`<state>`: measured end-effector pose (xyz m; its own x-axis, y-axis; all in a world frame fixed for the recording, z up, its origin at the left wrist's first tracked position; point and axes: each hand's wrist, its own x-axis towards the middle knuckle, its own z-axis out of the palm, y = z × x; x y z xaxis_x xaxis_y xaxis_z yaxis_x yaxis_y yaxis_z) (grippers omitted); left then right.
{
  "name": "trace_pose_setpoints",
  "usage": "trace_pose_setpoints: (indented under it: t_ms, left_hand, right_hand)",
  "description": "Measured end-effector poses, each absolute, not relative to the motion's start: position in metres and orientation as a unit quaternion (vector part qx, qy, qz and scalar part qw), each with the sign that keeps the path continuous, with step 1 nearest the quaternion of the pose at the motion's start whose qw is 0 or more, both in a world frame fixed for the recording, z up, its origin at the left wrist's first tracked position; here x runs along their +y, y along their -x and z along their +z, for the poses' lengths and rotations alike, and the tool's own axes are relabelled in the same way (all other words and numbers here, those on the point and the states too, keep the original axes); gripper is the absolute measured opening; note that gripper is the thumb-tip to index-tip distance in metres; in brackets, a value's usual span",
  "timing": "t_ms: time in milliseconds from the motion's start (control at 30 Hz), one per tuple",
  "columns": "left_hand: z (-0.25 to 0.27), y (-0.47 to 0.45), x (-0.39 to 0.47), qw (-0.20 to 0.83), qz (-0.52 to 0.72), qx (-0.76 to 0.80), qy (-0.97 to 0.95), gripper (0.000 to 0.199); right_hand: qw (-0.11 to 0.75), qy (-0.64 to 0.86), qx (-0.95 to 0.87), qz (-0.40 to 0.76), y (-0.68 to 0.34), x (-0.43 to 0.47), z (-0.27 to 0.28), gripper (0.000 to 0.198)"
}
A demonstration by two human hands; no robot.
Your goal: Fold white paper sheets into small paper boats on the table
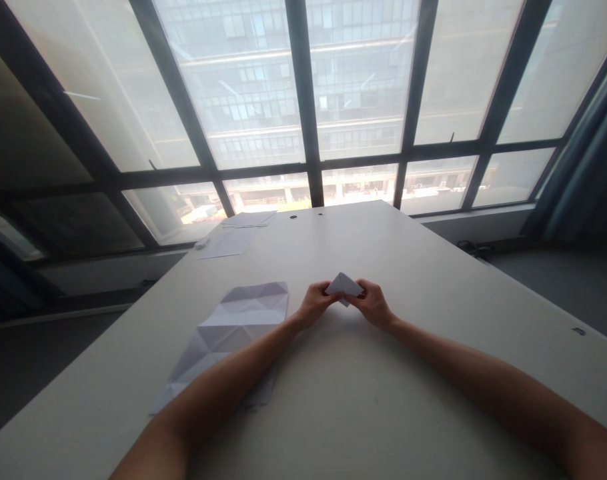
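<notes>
A small folded piece of white paper [342, 285], diamond-shaped with a crease down its upper part, is held above the middle of the table. My left hand [317, 299] grips its left corner, the thumb lying along the lower front. On the opposite corner my right hand [373, 303] is closed in the same way, and the two thumbs nearly meet at the paper's lower middle. The fingers behind the paper are partly hidden. Beneath and beside my left forearm lies a large creased sheet of paper [248, 307], marked with crossing fold lines.
The long white table [383, 387] stretches toward tall windows [358, 87]. Flat paper sheets [226, 243] lie at its far left, beside a small whitish crumpled item [201, 245]. A dark round hole [293, 217] is near the far edge. A curtain [578, 160] hangs at the right.
</notes>
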<state>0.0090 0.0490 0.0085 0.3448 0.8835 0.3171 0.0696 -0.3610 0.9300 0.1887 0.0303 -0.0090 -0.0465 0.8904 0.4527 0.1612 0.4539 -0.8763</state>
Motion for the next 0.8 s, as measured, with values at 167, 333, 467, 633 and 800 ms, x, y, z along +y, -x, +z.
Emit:
trace_pose_setpoints:
  t_ms: [167,333,467,633,800]
  left_hand:
    - [0.01,-0.007,0.048,0.479,0.456,0.32,-0.678,0.038]
    - [0.013,-0.006,0.047,0.501,0.461,0.316,-0.66,0.036]
    - [0.014,-0.007,0.044,0.514,0.458,0.302,-0.659,0.036]
    - [0.011,-0.005,0.047,0.52,0.45,0.315,-0.654,0.037]
    - [0.009,-0.004,0.05,0.539,0.457,0.312,-0.635,0.039]
  right_hand:
    - [0.537,0.401,-0.66,0.34,-0.189,0.031,-0.008,0.032]
    - [0.486,0.399,-0.675,0.387,-0.189,0.034,-0.015,0.029]
    - [0.475,0.39,-0.684,0.394,-0.19,0.035,-0.018,0.028]
    - [0.45,0.406,-0.709,0.361,-0.191,0.034,-0.016,0.023]
    - [0.455,0.389,-0.713,0.365,-0.19,0.033,-0.013,0.026]
